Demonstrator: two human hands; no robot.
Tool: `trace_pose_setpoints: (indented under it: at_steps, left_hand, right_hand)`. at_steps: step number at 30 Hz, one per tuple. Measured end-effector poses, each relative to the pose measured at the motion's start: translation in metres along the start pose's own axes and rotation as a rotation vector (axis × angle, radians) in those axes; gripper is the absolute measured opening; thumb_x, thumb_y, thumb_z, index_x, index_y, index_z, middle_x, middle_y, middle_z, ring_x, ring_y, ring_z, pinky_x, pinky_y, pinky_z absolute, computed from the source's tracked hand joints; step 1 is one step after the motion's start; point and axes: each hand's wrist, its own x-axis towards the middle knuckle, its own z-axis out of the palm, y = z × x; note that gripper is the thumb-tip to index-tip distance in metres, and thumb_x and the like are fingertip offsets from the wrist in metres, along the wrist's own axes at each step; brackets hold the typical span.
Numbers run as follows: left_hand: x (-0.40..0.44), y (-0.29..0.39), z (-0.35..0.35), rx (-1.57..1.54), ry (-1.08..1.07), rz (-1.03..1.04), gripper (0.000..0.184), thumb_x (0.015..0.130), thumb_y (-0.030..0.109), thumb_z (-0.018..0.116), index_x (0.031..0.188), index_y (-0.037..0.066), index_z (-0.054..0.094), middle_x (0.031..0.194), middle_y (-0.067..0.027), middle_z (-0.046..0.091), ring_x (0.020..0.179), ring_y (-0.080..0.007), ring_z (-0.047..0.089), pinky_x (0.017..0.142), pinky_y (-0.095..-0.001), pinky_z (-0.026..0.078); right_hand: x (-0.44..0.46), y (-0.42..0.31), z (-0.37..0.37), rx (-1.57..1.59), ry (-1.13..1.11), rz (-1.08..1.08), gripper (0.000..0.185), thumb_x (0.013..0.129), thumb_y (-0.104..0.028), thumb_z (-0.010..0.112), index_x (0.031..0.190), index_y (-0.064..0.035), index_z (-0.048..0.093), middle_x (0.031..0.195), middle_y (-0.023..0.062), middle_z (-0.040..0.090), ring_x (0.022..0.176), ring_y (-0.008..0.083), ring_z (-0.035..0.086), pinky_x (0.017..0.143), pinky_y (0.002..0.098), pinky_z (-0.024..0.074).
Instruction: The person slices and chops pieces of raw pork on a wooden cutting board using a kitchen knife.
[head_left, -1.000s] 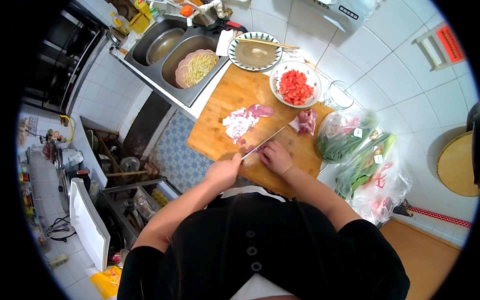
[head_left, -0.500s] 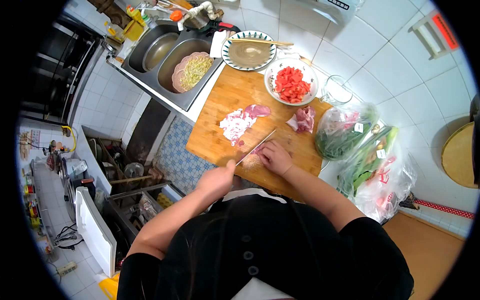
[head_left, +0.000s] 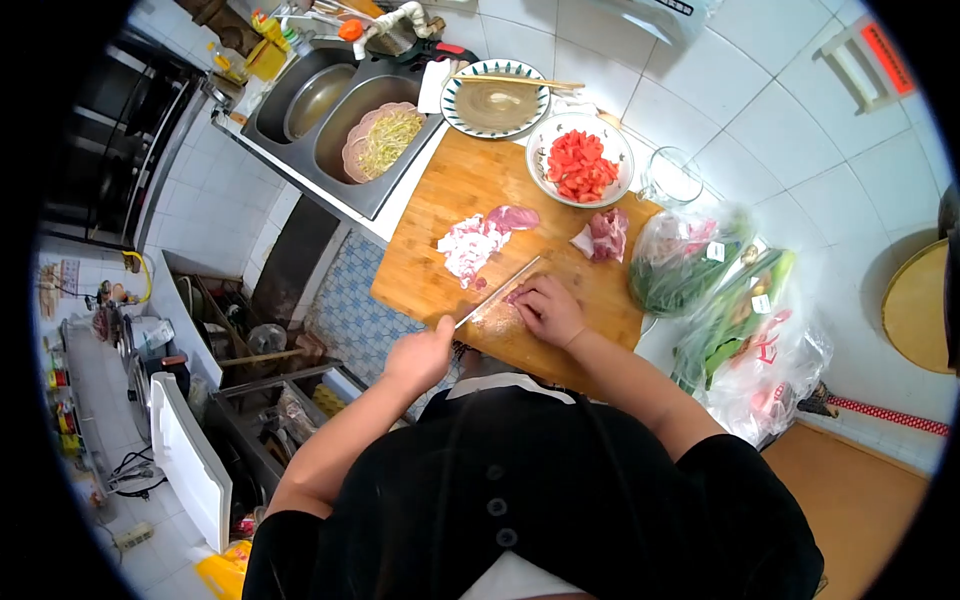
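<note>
My left hand [head_left: 420, 357] is closed around the handle of a knife [head_left: 500, 290]. Its blade points away from me over the wooden cutting board [head_left: 420, 275], just left of my right hand. With fingers curled, my right hand [head_left: 550, 311] presses on a piece of meat [head_left: 514, 297], mostly covered by the fingers. Farther up the board lies a pile of cut pale, fatty meat [head_left: 470, 250], beside a pink slice of meat [head_left: 514, 217]. Another chunk of raw meat [head_left: 604, 237] rests near the board's right edge.
A bowl of chopped red pieces [head_left: 535, 185] and a rimmed plate with chopsticks [head_left: 452, 110] stand at the back. Bagged green vegetables [head_left: 715, 350] are to the right. The double sink [head_left: 325, 150] at left holds a pink basket of sprouts [head_left: 353, 155]. An open drawer [head_left: 270, 400] is below left.
My left hand and the knife have drawn back slightly toward me and to the left. My right hand stays almost in place on the meat.
</note>
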Motion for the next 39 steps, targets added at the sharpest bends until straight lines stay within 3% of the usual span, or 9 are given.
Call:
trace_pose_setpoints:
  at_steps: [4,10,14,20,23,29,32,35,39]
  left_hand:
    - [-0.01,0.002,-0.005,-0.019,0.098,0.121,0.017,0.087,0.011,0.044,0.1,0.001,0.04,0.082,-0.0264,0.065,0.079,-0.0436,0.065,0.068,-0.0529,0.051]
    - [0.001,0.026,-0.018,-0.051,-0.052,0.073,0.017,0.088,0.011,0.043,0.101,0.0,0.04,0.085,-0.0274,0.065,0.081,-0.0438,0.065,0.069,-0.0537,0.051]
    - [0.043,0.04,0.002,-0.087,0.016,0.092,0.019,0.089,0.012,0.043,0.103,0.0,0.041,0.089,-0.0274,0.066,0.083,-0.0442,0.065,0.071,-0.0538,0.05]
    - [0.041,0.024,0.005,-0.123,0.061,0.078,0.023,0.09,0.015,0.047,0.107,0.0,0.042,0.09,-0.0261,0.067,0.083,-0.0436,0.066,0.074,-0.0529,0.051]
    - [0.033,-0.011,-0.002,-0.077,0.097,0.026,0.024,0.091,0.018,0.048,0.109,0.002,0.043,0.09,-0.026,0.067,0.083,-0.0429,0.066,0.074,-0.0523,0.051]
    - [0.038,-0.047,-0.006,-0.048,0.226,-0.054,0.024,0.089,0.017,0.049,0.109,0.003,0.044,0.086,-0.0234,0.068,0.078,-0.0414,0.066,0.071,-0.0526,0.052]
    - [0.036,-0.043,0.001,-0.09,0.226,-0.034,0.025,0.087,0.013,0.05,0.108,0.003,0.043,0.083,-0.023,0.067,0.077,-0.0411,0.066,0.07,-0.052,0.052]
    - [0.033,-0.041,-0.005,-0.088,0.177,0.021,0.025,0.085,0.011,0.049,0.108,0.002,0.043,0.08,-0.0238,0.066,0.076,-0.0418,0.066,0.068,-0.0521,0.052]
    - [0.033,-0.041,-0.01,-0.101,0.142,0.046,0.025,0.084,0.011,0.05,0.107,0.002,0.042,0.08,-0.0243,0.066,0.077,-0.0414,0.066,0.068,-0.0518,0.052]
  right_hand:
    - [-0.002,0.004,0.0,0.018,0.006,-0.035,0.009,0.078,-0.008,0.068,0.077,-0.0072,0.06,0.093,0.0073,0.059,0.089,0.0281,0.056,0.079,0.0356,0.0494]
    - [-0.001,0.012,0.002,0.03,-0.055,-0.047,0.01,0.078,-0.007,0.068,0.077,-0.0066,0.059,0.092,0.0074,0.059,0.088,0.0283,0.056,0.079,0.0362,0.0493]
    - [-0.002,0.01,0.005,0.053,-0.049,-0.057,0.008,0.078,-0.007,0.068,0.078,-0.0065,0.06,0.091,0.0073,0.059,0.089,0.0283,0.057,0.079,0.0368,0.0494]
    - [0.004,-0.017,-0.018,-0.131,-0.109,-0.025,0.017,0.079,-0.015,0.069,0.093,-0.0081,0.061,0.096,0.011,0.06,0.088,0.0297,0.058,0.079,0.0388,0.0494]
    - [-0.004,-0.014,-0.017,-0.28,-0.175,0.101,0.023,0.078,-0.019,0.069,0.096,-0.0083,0.06,0.098,0.0131,0.059,0.09,0.0301,0.058,0.079,0.0399,0.0492]
    - [0.049,-0.031,-0.012,0.051,-0.125,0.495,0.024,0.077,-0.021,0.069,0.093,-0.0069,0.059,0.096,0.0129,0.057,0.093,0.031,0.056,0.079,0.0418,0.0475]
    - [0.051,-0.004,0.017,-0.215,-0.105,0.102,0.025,0.075,-0.021,0.072,0.092,-0.0067,0.059,0.099,0.0128,0.058,0.092,0.0304,0.056,0.079,0.0406,0.0472]
    - [0.047,0.001,0.013,-0.327,-0.138,0.121,0.027,0.075,-0.019,0.073,0.096,-0.007,0.06,0.101,0.0121,0.058,0.093,0.0301,0.056,0.08,0.0384,0.0476]
    - [0.052,-0.001,0.014,-0.136,-0.024,-0.015,0.019,0.078,-0.016,0.073,0.092,-0.0066,0.064,0.097,0.01,0.06,0.091,0.0302,0.057,0.08,0.0375,0.0486]
